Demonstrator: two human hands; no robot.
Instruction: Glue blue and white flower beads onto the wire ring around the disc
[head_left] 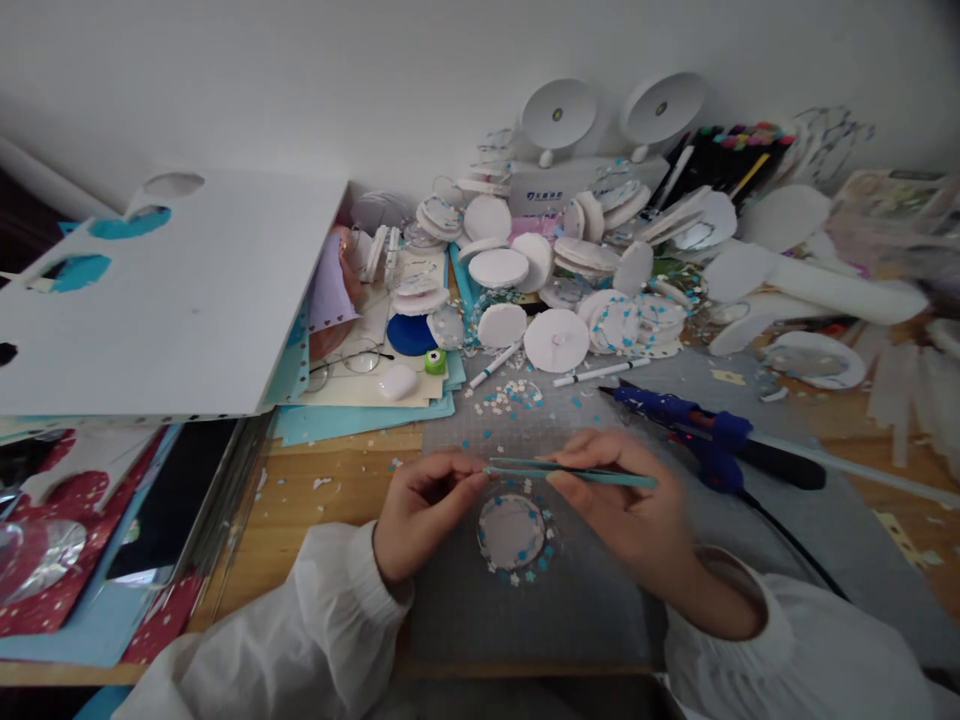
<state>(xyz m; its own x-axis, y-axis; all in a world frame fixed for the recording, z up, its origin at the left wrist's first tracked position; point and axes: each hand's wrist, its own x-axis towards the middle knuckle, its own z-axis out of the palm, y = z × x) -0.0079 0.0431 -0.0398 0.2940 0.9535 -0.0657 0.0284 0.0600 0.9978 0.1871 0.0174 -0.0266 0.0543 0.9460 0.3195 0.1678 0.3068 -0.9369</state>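
Note:
My right hand (622, 495) is closed around a pair of teal tweezers (600, 474), whose tips point left. Thumb and forefinger of my left hand (427, 500) are pinched together right at those tips; whatever lies between them is too small to name. Just below the tweezers a round white disc (511, 533) rests on the grey cutting mat (540, 630). Small blue and white stars or flowers ring its edge. Farther up the mat lies a scatter of tiny white and blue pieces (510, 398).
A blue hot glue gun (682, 415) lies at the right, its cord trailing toward the front. Many white discs (556, 340) crowd the back. Two pens (602, 372), eyeglasses (360, 357) and a green punch (435, 361) lie before them. A large white board (195, 310) covers the left.

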